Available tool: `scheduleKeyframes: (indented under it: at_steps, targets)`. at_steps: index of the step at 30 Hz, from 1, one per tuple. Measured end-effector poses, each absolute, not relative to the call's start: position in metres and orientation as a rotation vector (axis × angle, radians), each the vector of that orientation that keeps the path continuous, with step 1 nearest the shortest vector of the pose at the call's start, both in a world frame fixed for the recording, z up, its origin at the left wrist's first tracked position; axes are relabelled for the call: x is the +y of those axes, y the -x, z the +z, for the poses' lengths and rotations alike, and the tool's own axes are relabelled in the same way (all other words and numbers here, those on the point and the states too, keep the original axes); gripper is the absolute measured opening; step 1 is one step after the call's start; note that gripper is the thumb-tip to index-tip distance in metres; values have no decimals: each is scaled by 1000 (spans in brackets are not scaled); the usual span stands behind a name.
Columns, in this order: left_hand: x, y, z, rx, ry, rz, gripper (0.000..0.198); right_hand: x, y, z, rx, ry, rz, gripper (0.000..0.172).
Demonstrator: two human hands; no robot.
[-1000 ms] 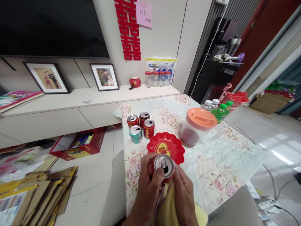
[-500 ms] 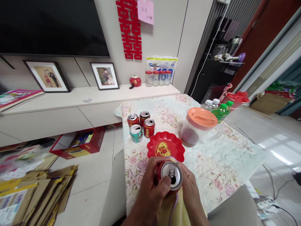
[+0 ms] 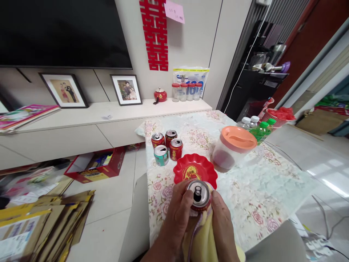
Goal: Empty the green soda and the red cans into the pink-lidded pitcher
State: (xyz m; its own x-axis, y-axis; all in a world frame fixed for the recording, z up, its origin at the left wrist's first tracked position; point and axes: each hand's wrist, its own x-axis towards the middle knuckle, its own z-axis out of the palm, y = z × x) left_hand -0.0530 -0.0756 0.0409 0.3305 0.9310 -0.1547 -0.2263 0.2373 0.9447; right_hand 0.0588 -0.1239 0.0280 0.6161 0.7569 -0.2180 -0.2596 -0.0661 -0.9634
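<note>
An opened red drink can point(image 3: 199, 194) is held above the near part of the table, its top tilted toward me. My left hand point(image 3: 178, 203) grips its left side, thumb at the rim. On the other side my right hand point(image 3: 222, 214) is closed on a yellow cloth point(image 3: 204, 233) with a purple edge and presses it against the can. The cloth hangs down between my wrists. Just beyond the can lies a red scalloped plate point(image 3: 195, 165) with a gold print, partly covered by can and hands.
Several opened cans, red ones point(image 3: 176, 150) and a short teal one point(image 3: 161, 155), stand left of the plate. To its right is a clear tub point(image 3: 223, 156) with an orange lid, then bottles point(image 3: 261, 131). Flattened cardboard point(image 3: 65, 214) lies on the floor at left.
The can has turned, so its opening now points more to the left. My left thumb has moved from over the opening to the rim. The camera view has shifted slightly left.
</note>
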Motion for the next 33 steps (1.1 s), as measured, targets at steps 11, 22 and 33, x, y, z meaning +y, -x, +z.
scheduleKeyframes:
  at_steps: [11, 22, 33]
  targets:
    - [-89, 40, 37, 828, -652, 876, 58, -129, -42, 24, -394, 1402, 751, 63]
    - [-83, 50, 41, 719, -756, 744, 53, -130, -75, 51, -668, 1361, 895, 58]
    - [-89, 57, 41, 833, -908, 769, 64, -120, -89, 45, -551, 1310, 1189, 62]
